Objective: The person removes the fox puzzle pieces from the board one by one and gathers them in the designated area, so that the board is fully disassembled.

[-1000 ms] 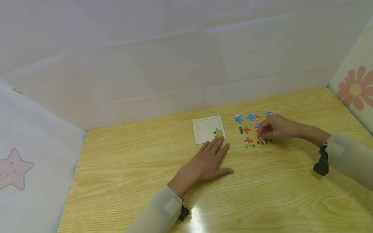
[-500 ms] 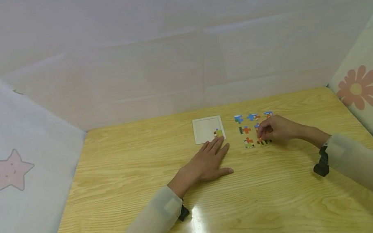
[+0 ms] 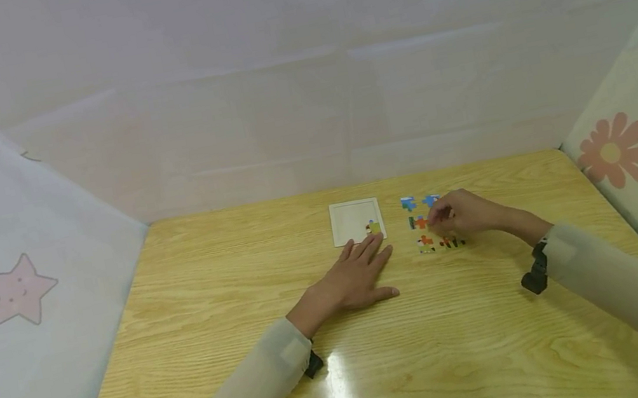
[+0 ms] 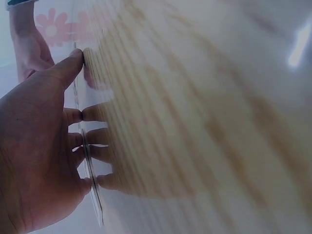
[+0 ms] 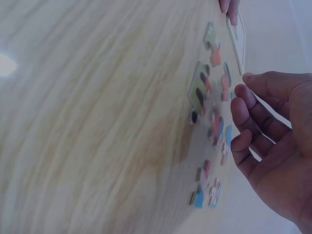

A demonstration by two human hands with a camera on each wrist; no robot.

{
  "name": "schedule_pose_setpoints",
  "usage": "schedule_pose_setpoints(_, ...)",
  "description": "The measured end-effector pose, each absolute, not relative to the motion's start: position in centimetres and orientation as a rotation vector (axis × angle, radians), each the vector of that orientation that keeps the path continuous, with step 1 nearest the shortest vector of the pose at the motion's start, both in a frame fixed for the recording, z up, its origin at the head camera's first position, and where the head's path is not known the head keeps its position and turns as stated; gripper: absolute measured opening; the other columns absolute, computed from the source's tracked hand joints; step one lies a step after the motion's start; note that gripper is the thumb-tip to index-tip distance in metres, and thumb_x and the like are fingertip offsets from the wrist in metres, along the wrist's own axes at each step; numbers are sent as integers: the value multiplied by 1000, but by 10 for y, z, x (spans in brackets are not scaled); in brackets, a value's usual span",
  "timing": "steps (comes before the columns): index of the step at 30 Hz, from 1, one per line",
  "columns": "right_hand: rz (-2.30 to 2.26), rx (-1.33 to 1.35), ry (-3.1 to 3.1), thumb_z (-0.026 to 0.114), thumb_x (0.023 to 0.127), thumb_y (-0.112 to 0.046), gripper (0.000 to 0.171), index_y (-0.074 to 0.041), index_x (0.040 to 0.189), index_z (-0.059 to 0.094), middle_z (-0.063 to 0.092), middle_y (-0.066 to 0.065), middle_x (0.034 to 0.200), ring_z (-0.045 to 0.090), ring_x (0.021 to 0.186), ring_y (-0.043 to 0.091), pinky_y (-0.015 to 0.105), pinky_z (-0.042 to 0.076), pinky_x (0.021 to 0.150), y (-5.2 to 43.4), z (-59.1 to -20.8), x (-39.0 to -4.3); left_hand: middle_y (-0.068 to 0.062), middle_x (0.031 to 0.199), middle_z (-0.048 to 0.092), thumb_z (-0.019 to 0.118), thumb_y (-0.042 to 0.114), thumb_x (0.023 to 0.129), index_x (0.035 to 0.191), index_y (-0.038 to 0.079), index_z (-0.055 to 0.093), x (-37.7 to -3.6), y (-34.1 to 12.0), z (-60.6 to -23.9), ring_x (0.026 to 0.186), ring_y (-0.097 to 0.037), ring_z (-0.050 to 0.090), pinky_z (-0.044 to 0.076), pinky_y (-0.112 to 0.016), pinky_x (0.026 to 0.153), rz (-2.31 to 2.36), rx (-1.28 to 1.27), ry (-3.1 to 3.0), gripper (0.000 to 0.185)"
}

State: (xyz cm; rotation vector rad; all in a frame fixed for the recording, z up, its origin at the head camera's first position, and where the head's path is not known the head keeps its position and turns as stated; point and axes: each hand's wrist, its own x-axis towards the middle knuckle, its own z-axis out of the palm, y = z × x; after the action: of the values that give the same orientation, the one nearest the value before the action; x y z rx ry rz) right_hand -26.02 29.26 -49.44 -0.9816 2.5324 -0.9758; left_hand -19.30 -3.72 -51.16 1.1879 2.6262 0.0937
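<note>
My left hand (image 3: 361, 264) lies flat on the wooden table (image 3: 448, 347) with straight fingers. Its fingertips (image 4: 90, 113) touch the near edge of a white square puzzle tray (image 3: 351, 218). One yellow-green piece (image 3: 373, 226) sits in the tray's near right corner. To the right of the tray lie several colourful loose puzzle pieces (image 3: 426, 243), in rows. My right hand (image 3: 461, 213) hovers over them. In the right wrist view its fingers (image 5: 248, 122) are loosely curled above the pieces (image 5: 207, 95) and hold nothing.
Pale cloth walls close off the table at the back and both sides, with a star print (image 3: 17, 289) on the left and flowers (image 3: 612, 151) on the right. A glare spot (image 3: 341, 394) lies on the near table.
My right hand has shifted left and a little farther back over the loose pieces and now covers the back right ones. My left hand has stayed still.
</note>
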Motion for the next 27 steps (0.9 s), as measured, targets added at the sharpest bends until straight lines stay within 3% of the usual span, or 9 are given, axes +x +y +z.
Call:
schedule_pose_setpoints(9,-1013,-866,2473,68,102,-1,13,-3,109,78,78,11,105,74,92,25,33,60,77,269,-485,-273,-11,179,2,43,69,106,172,16,17,-194,-37,-511,165,-28,4,11,-56,132,99,1184,2629,89)
schedule_pose_setpoints(15,-989,-913,2506,70,102,-5,12,-1,109,78,77,12,104,73,94,23,37,61,80,255,-483,-279,-10,179,0,42,70,106,172,16,14,-194,-37,-511,165,-26,1,8,-55,132,103,1174,2615,89)
schedule_pose_setpoints(27,-1008,-899,2490,69,104,-8,20,-1,121,76,76,13,120,70,107,27,44,60,89,232,-487,-296,-11,179,0,41,69,107,172,16,14,-191,-38,-509,165,-27,1,10,-56,132,95,1175,2614,89)
